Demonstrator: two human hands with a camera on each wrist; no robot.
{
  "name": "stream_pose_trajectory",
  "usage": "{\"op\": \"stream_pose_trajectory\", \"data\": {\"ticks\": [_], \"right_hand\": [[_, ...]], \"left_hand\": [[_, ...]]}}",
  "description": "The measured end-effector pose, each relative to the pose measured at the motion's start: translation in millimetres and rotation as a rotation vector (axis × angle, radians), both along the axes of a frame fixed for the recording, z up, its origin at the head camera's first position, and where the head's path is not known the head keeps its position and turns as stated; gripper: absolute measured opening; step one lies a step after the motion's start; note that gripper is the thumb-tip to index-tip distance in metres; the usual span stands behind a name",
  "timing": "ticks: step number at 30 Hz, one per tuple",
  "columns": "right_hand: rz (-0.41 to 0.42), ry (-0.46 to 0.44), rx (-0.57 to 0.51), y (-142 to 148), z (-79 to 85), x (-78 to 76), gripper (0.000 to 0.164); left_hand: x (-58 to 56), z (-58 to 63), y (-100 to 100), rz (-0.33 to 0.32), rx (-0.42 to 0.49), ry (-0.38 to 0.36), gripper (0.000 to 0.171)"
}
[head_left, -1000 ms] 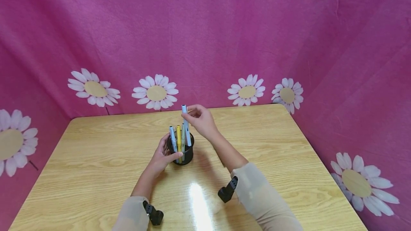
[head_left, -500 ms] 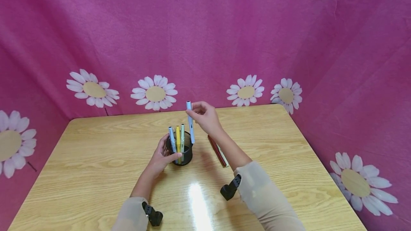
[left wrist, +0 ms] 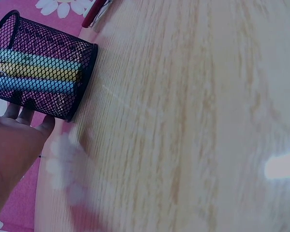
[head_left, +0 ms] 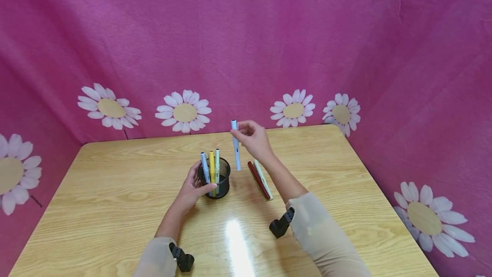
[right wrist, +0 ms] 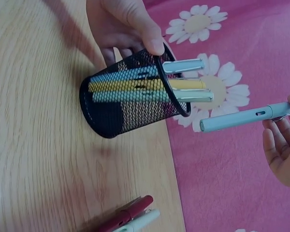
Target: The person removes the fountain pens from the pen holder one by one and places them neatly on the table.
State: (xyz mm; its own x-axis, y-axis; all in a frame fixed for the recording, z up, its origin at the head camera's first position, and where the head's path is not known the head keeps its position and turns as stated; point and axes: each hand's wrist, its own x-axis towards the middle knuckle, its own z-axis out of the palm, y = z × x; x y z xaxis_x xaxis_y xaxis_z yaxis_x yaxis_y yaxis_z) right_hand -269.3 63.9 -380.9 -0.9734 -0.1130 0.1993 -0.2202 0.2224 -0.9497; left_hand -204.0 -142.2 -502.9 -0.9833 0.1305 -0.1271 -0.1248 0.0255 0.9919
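A black mesh pen cup [head_left: 221, 190] stands on the table, and my left hand [head_left: 191, 190] grips its near left side, thumb across the front. Inside it lean a blue pen [head_left: 205, 166], a yellow pen [head_left: 212, 166] and a light green pen [head_left: 217, 166]; the right wrist view shows the cup's mesh wall [right wrist: 135, 108] with these three behind it. Up and to the right of the cup, my right hand [head_left: 255, 140] pinches a light blue pen [head_left: 236, 151] near its capped top. That pen [right wrist: 237, 121] hangs nearly upright, apart from the cup.
Right of the cup, a dark red pen [head_left: 259, 181] and a pale green pen [head_left: 263, 180] lie side by side on the wooden table [head_left: 127, 191]. A pink cloth [head_left: 238, 46] with printed daisies hangs behind the table's far edge and along both sides.
My right hand has drawn the light blue pen up out of the cup and moved right with it. The two lying pens have come into sight. My left hand keeps its grip.
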Motion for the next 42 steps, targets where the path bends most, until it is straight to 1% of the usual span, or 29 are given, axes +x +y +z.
{"op": "stream_pose_trajectory", "data": {"ticks": [4,9,10,11,17,18,22,34,38,42], "right_hand": [[-0.014,-0.013,0.012,5,-3.1,-1.9,0.025],[-0.028,-0.010,0.003,12,-7.4,-5.0,0.025],[-0.030,-0.008,-0.005,13,-8.3,-5.4,0.025],[-0.032,-0.014,-0.007,14,-5.3,-3.3,0.026],[-0.051,-0.042,0.013,22,-9.2,-5.2,0.030],[-0.054,-0.043,0.018,24,-13.9,-8.1,0.030],[-0.067,-0.060,0.036,31,-17.2,-8.9,0.029],[-0.117,-0.078,0.035,51,-26.6,-13.1,0.029],[-0.136,-0.085,0.052,58,-30.2,-14.2,0.031],[-0.134,-0.085,0.046,64,-34.2,-14.7,0.031]], "left_hand": [[0.6,-1.0,-1,-0.003,0.012,0.009,0.089],[0.8,-1.2,-1,-0.009,0.024,0.017,0.089],[0.6,-1.0,-1,-0.010,0.024,0.015,0.088],[0.6,-0.8,-1,-0.009,0.021,0.014,0.088],[0.3,-0.3,-1,-0.003,0.005,0.004,0.088],[0.1,-0.3,-1,-0.002,0.004,0.003,0.088],[-0.4,0.1,0,-0.003,-0.009,-0.002,0.087],[0.9,1.0,0,-0.001,-0.027,-0.016,0.088],[1.7,2.2,0,-0.002,-0.016,-0.013,0.087],[2.1,1.9,0,0.000,-0.007,-0.009,0.087]]}}
